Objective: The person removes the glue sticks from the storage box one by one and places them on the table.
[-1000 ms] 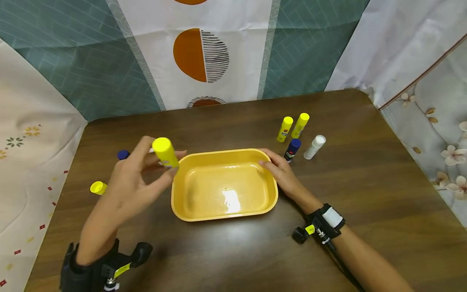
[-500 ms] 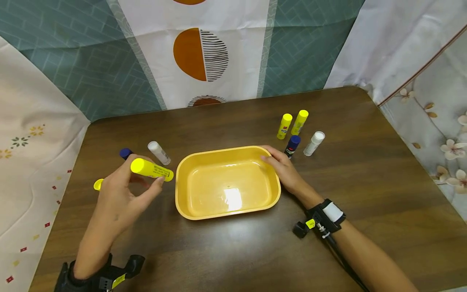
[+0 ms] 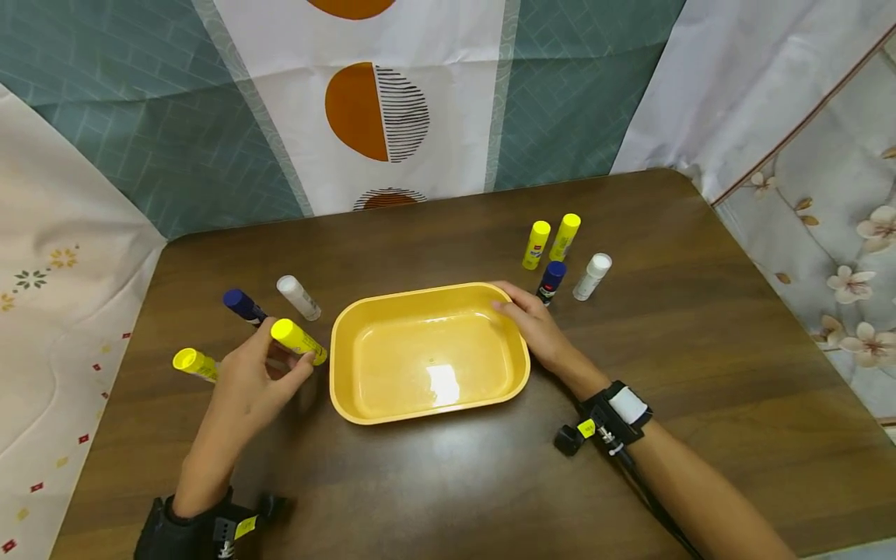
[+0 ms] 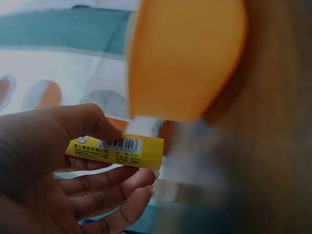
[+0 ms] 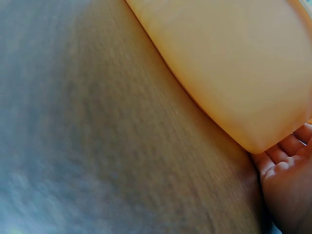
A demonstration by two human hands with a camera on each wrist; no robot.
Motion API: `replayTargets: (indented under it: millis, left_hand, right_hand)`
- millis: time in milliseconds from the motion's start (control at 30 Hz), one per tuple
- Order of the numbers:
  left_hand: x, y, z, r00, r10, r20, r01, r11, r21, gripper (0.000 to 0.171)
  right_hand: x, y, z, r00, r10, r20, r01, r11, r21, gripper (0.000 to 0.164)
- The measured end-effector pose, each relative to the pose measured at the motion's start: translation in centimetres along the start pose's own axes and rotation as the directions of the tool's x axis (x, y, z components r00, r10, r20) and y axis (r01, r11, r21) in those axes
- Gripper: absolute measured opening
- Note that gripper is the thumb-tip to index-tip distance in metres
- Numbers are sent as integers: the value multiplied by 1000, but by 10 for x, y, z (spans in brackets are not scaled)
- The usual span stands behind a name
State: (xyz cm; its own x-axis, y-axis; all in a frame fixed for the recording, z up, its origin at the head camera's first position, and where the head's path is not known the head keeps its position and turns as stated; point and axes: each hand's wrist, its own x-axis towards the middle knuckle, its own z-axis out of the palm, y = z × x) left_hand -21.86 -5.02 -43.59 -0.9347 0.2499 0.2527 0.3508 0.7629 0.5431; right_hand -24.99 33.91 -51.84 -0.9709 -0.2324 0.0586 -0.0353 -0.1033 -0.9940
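My left hand pinches a yellow glue stick between thumb and fingers, just left of the yellow tray. In the left wrist view the glue stick shows its printed label and barcode, with the lower fingers spread beneath it. At the tray's right end my right hand grips the rim, thumb over the edge and fingers outside. The right wrist view shows those fingers against the tray's outer wall. Nothing lies in the tray.
Left of the tray stand a blue-capped glue stick, a white one and another yellow one. Beyond my right hand are two yellow glue sticks, a dark blue one and a white one. Curtains hang behind the brown table.
My left hand has drawn back from the tray's left rim and come lower with the yellow glue stick, uncovering the white one behind. My right hand keeps its grip on the tray.
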Motion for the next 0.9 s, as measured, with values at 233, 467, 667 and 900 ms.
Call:
replayTargets:
  millis: [233, 467, 667, 900]
  left_hand:
    - [5, -21, 29, 1000, -13, -9, 12, 999, -45, 34]
    - [25, -42, 54, 1000, -18, 14, 20, 992, -125, 31]
    - [25, -49, 61, 989, -87, 122, 113, 968, -226, 35]
    - [14, -22, 40, 977, -102, 189, 137, 974, -180, 53]
  right_hand:
    - [9, -3, -10, 1000, -32, 1, 32, 999, -36, 39]
    - [16, 13, -23, 1000, -10, -28, 9, 1000, -12, 38]
    - [14, 23, -26, 999, 16, -33, -16, 1000, -12, 39]
    - [-34, -19, -41, 988, 48, -150, -82, 970, -228, 50]
